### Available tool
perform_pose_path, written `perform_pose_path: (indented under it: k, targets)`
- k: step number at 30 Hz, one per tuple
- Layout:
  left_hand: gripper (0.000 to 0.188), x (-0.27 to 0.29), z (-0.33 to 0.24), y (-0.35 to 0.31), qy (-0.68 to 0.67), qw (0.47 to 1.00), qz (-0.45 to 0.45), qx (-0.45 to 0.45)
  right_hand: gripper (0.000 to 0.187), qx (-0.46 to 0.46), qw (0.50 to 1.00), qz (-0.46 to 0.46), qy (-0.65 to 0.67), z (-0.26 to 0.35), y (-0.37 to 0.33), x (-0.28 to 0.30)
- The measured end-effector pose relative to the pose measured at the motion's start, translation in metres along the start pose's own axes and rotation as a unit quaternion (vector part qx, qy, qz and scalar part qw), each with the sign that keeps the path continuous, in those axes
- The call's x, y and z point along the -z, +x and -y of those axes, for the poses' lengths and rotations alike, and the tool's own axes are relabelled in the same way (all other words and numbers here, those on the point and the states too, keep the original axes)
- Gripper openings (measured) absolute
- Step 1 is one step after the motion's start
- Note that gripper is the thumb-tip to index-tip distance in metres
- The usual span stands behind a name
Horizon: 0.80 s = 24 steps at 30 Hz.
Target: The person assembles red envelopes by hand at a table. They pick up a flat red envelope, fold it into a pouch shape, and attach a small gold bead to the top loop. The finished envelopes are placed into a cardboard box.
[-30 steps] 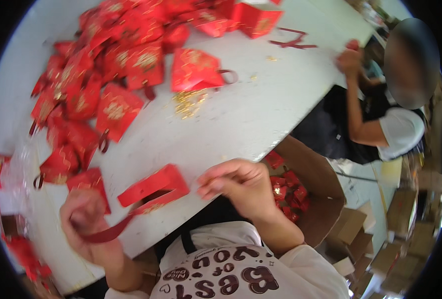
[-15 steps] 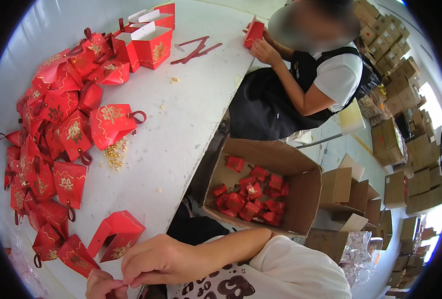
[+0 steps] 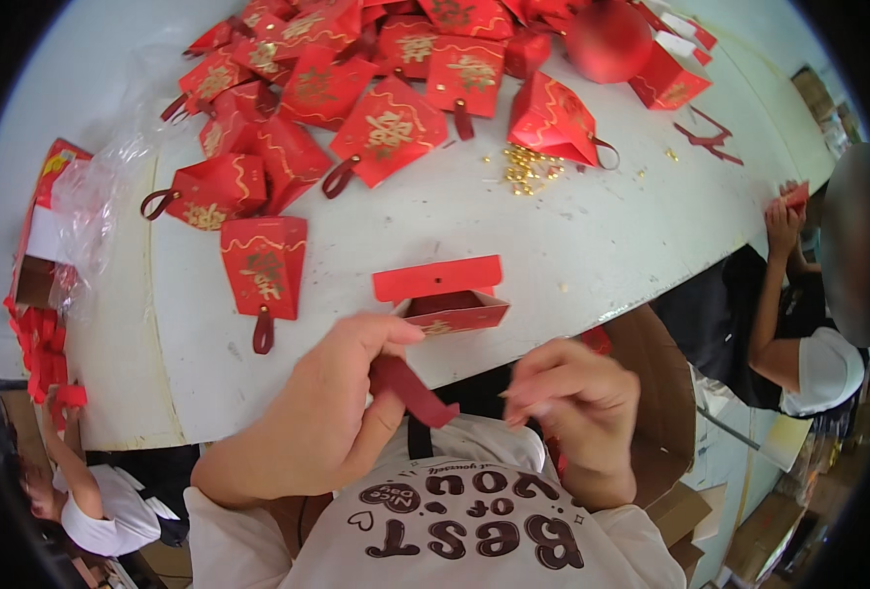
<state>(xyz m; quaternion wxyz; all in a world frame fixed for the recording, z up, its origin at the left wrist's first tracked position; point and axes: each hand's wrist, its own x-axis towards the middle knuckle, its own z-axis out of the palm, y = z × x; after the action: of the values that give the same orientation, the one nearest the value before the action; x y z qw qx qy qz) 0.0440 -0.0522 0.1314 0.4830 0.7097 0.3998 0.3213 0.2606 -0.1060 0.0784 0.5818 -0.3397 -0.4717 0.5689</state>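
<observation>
**Left hand pinches a ribbon while the open box waits nearby**

Left hand (image 3: 332, 412) is closed on a dark red ribbon (image 3: 417, 395), gripping it between thumb and fingers, with one stretch slanting out toward the right hand (image 3: 582, 407). That hand is drawn narrow, thumb and fingertips together. An open red box (image 3: 459, 317) sits on the white table (image 3: 513, 236), just beyond the left fingertips, its flap raised. Small gold pieces (image 3: 526, 172) lie farther back, beside the filled-out red boxes (image 3: 391, 133).

For good handling, the ribbon is best kept flat and untwisted, pinched close to where the other hand works, so that the soft strip cannot fold away. Light pressure from the right fingertips should do; both hands are best kept clear of the box's raised flap, which a sleeve or knuckle could knock.

Much is uncertain. A tiny pale speck shows at the right fingertips, but blur leaves me unable to tell whether anything is held. The ribbon's other end is hidden by the left hand, and the box's inside is dark. A round red shape (image 3: 608, 41) near the top is too blurred to identify.
</observation>
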Motion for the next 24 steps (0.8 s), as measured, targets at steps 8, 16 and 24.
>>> perform_pose_path:
  k: [8, 16, 24]
  targets:
    - [0.031, 0.035, 0.002, 0.056, 0.204, 0.928, -0.010, -0.312, 0.011, 0.035, 0.999, -0.010, 0.039, 0.022, 0.051, 0.009]
    - [0.021, 0.025, 0.022, 0.061, 0.041, 0.980, 0.001, -0.196, 0.023, -0.032, 0.994, 0.027, 0.104, 0.010, 0.059, 0.018]
    - [0.022, 0.025, 0.015, 0.074, 0.165, 0.930, -0.034, -0.326, 0.012, 0.025, 0.999, -0.029, -0.022, 0.019, 0.069, 0.013]
